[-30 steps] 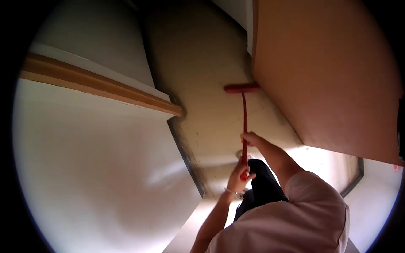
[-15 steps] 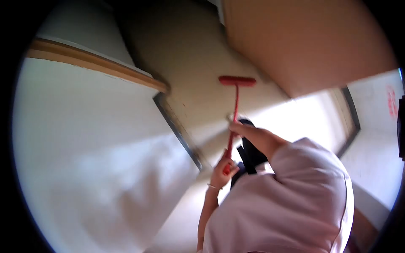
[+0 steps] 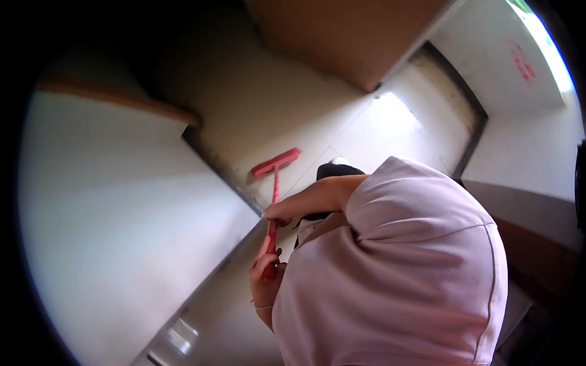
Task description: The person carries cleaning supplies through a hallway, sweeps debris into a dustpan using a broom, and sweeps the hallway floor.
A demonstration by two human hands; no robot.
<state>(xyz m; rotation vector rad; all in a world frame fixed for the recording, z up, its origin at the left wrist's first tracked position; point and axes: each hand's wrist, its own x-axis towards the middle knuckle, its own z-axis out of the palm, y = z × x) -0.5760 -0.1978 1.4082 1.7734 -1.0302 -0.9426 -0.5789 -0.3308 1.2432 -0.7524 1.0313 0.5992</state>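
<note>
OK so both hands are on the red broom [image 3: 276,163] here. The right hand [image 3: 279,213] is closed around the handle [image 3: 275,190] partway down, fingers wrapped over it. The left hand [image 3: 263,267] is curled shut near the top end, with a thin bracelet [image 3: 263,307] on that wrist. Neither one looks loose, though some of the fingers are hidden.

The broom's head is out beyond the right hand, tilted a bit, and it looks like it's down on the pale floor [image 3: 247,131]. Can't swear the bristles are touching, tbh. It sits near the dark baseboard [image 3: 224,179] along the white wall [image 3: 122,207], which is off to the left of the hands. Just right of the broom's head there's a shoe [image 3: 339,161].

As for how far along things are, I'd call it in progress: broom out, both hands gripping. I can't make out any gathered dirt, so how much floor is done is anyone's guess. The floor's edge by the baseboard does look brownish and grimy, so my read is there's some left there, unless it's just old staining. Farther out past the hands there's a brown panel [image 3: 357,39] and a bright patch of light [image 3: 394,110].
</note>
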